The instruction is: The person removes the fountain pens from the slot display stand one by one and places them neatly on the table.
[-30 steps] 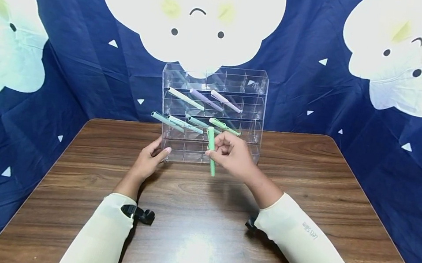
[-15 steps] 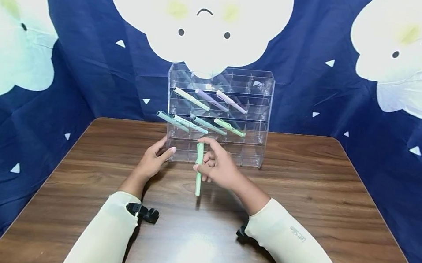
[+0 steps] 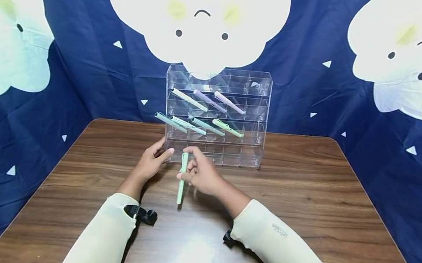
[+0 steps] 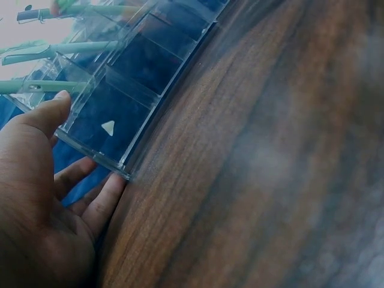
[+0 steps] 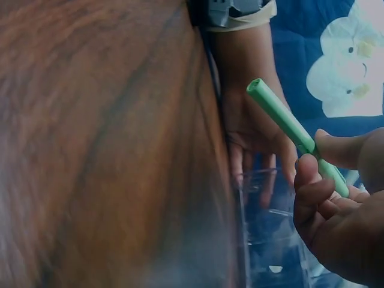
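Upright at the back of the table stands a clear acrylic pen rack (image 3: 253, 136) with tiers of small compartments. My left hand (image 3: 149, 162) holds its lower left corner, thumb at the front and fingers along the side, as the left wrist view (image 4: 36, 180) also shows. My right hand (image 3: 204, 175) pinches a light green capped pen (image 3: 180, 189) between thumb and fingers, in front of the rack's lower left part. The index finger reaches over the pen's top end. In the right wrist view the same green pen (image 5: 282, 117) slants across, its other end among the fingers.
Three pens, including a white pen (image 3: 189, 99) and a purple pen (image 3: 210, 100), lean in an upper tier. Below them lean several teal, pale blue and green pens (image 3: 228, 128). The wooden table (image 3: 306, 197) meets a blue cloth backdrop (image 3: 298, 103) with cloud shapes.
My right hand has moved left and down toward me with the green pen, now more upright and in front of the rack's lower left part. My left hand stays at the rack's corner.
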Available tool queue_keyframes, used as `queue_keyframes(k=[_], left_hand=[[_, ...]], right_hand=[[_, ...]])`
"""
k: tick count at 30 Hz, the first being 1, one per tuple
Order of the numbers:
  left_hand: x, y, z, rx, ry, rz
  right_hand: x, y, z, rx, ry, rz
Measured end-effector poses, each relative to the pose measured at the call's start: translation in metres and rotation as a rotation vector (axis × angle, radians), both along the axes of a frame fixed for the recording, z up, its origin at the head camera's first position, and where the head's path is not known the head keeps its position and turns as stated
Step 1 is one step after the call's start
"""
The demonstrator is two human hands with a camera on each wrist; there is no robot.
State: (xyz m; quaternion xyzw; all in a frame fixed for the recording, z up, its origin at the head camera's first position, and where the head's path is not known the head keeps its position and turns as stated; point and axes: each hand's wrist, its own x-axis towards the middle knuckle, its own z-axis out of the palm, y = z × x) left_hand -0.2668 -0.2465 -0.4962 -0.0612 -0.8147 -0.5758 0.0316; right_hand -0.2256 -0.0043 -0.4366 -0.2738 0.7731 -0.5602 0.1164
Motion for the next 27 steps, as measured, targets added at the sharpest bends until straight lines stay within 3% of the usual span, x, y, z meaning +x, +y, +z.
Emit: queue_keyframes(k=[19,27], left_hand=[[0.002,0.0,-0.001,0.004,0.016,0.001],[0.001,-0.001,0.0,-0.019,0.02,-0.009]], right_hand=[[-0.003,-0.028,-0.03,0.05,-0.138,0.048],[-0.006,-0.034,-0.037,0.089,-0.113,0.074]])
